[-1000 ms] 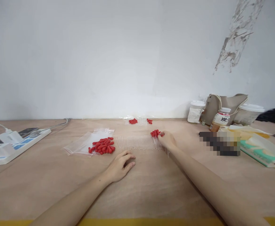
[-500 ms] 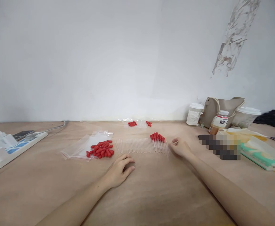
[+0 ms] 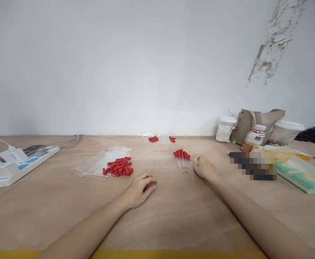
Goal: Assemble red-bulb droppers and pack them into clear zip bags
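Capped tubes (image 3: 182, 156): few, near row's right end
Bare tubes (image 3: 157, 163): most remain
Loose red bulbs (image 3: 119, 168): piled left
Left hand (image 3: 139, 190): grip apart
Right hand (image 3: 204, 167): beside tubes, cannot tell grip

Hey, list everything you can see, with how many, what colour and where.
Thin tubes: many, clear, central row
Red-topped tubes: about seven, red and clear, row's right end
Red bulbs: uncounted pile, red, left of row
Flat bags: several, clear, around pile
Bagged red pieces: two clusters, red, by wall
Power strip: one, white and blue, far left
Chargers: two, white, on strip
Phone-like device: one, dark, behind strip
Lidded cups: two, white lids, back right
Handled bag: one, greyish, between cups
Bottle: one, brown and white, before bag
Packet: one, green and white, right
Pixelated item: one, dark, right
Dark bundle: one, black, far right
Table: one, brown, beneath
Wall: one, white, behind
Left hand: one, bare, before row
Right hand: one, bare, right of row
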`<move>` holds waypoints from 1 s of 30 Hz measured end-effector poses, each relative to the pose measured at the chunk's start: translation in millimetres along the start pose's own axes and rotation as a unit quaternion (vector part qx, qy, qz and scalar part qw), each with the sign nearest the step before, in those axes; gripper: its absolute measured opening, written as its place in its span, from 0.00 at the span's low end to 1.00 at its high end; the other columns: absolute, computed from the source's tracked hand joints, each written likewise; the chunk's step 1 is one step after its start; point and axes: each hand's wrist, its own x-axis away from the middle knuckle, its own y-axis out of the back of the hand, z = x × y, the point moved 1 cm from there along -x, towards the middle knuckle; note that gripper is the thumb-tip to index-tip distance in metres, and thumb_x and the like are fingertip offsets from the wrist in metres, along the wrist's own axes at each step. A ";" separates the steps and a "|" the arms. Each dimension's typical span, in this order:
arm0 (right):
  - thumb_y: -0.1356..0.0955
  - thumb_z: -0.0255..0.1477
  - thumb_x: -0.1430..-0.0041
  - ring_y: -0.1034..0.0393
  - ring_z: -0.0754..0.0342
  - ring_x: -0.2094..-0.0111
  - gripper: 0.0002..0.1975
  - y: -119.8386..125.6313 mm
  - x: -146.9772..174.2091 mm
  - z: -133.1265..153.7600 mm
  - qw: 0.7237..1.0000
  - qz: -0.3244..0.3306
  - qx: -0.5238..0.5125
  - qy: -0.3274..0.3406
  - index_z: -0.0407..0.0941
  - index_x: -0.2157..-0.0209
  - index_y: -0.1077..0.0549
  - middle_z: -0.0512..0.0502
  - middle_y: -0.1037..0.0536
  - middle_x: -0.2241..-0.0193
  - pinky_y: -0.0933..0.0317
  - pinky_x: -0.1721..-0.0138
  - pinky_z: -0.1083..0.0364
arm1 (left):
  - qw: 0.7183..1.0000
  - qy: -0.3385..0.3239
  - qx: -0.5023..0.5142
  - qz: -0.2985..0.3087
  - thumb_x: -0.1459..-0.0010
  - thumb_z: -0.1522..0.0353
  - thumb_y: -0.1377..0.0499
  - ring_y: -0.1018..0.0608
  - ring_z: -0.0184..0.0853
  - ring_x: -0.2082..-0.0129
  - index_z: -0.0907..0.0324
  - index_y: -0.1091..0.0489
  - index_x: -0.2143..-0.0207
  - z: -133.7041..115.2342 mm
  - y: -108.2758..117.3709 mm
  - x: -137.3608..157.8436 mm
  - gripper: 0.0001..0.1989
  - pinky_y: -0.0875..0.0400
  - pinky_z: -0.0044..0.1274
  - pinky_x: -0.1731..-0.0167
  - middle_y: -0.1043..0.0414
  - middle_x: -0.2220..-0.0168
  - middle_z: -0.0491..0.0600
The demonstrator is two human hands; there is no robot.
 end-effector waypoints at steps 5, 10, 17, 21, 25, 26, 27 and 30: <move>0.45 0.26 0.43 0.32 0.44 0.67 0.14 -1.1 5.8 -3.1 0.993 -0.052 0.093 0.053 0.36 0.64 0.32 0.31 0.28 0.69 0.46 0.70 0.52 | 1.000 -0.006 -0.006 -0.003 0.43 0.70 0.49 0.31 0.34 0.62 0.57 0.33 0.61 -2.6 -1.5 1.1 0.09 0.35 0.26 0.62 0.34 0.63 0.49; 0.42 0.20 0.48 0.37 0.46 0.65 0.13 3.7 8.1 -8.1 0.969 -0.191 0.113 0.109 0.37 0.64 0.30 0.34 0.31 0.68 0.50 0.67 0.52 | 0.989 0.007 -0.137 -0.049 0.45 0.68 0.48 0.32 0.37 0.67 0.59 0.34 0.74 2.4 9.5 -2.2 0.07 0.38 0.29 0.64 0.33 0.70 0.48; 0.43 0.25 0.43 0.41 0.51 0.65 0.13 3.4 38.5 22.1 0.921 -0.274 0.000 0.275 0.41 0.61 0.31 0.42 0.31 0.67 0.53 0.63 0.54 | 0.941 0.072 -0.317 -0.093 0.50 0.64 0.43 0.34 0.44 0.62 0.57 0.34 0.65 41.7 47.9 1.7 0.10 0.42 0.33 0.63 0.34 0.63 0.52; 0.43 0.25 0.42 0.40 0.53 0.65 0.12 -2.2 57.2 40.6 0.902 -0.247 -0.028 0.353 0.41 0.63 0.31 0.44 0.31 0.69 0.53 0.63 0.55 | 0.958 0.037 -0.284 -0.025 0.51 0.65 0.42 0.34 0.42 0.58 0.55 0.34 0.61 51.7 63.1 10.5 0.13 0.43 0.32 0.60 0.34 0.59 0.50; 0.43 0.25 0.42 0.40 0.54 0.66 0.11 -6.1 61.3 43.9 0.895 -0.240 -0.035 0.374 0.42 0.63 0.30 0.44 0.31 0.70 0.53 0.63 0.55 | 0.959 0.014 -0.283 0.011 0.48 0.68 0.44 0.33 0.40 0.57 0.54 0.32 0.64 54.8 68.1 12.1 0.08 0.43 0.31 0.60 0.33 0.59 0.49; 0.43 0.24 0.43 0.40 0.54 0.66 0.11 -6.6 60.7 43.1 0.896 -0.240 -0.037 0.371 0.42 0.64 0.30 0.45 0.31 0.70 0.53 0.63 0.55 | 0.959 0.012 -0.283 0.009 0.47 0.68 0.45 0.33 0.40 0.57 0.54 0.31 0.65 55.9 68.3 11.5 0.07 0.43 0.30 0.59 0.32 0.60 0.49; 0.43 0.24 0.43 0.40 0.54 0.66 0.11 -6.9 59.9 42.1 0.898 -0.242 -0.040 0.366 0.42 0.64 0.30 0.45 0.31 0.70 0.53 0.63 0.55 | 0.960 0.010 -0.280 0.005 0.46 0.68 0.46 0.33 0.39 0.57 0.54 0.30 0.65 56.9 68.7 10.9 0.07 0.42 0.30 0.59 0.31 0.60 0.48; 0.43 0.24 0.43 0.40 0.54 0.66 0.11 -7.1 57.8 39.7 0.900 -0.238 -0.048 0.361 0.42 0.64 0.31 0.45 0.31 0.70 0.53 0.64 0.55 | 0.966 -0.002 -0.257 -0.011 0.45 0.67 0.47 0.32 0.39 0.57 0.54 0.29 0.66 57.2 73.0 9.3 0.07 0.41 0.30 0.59 0.30 0.60 0.48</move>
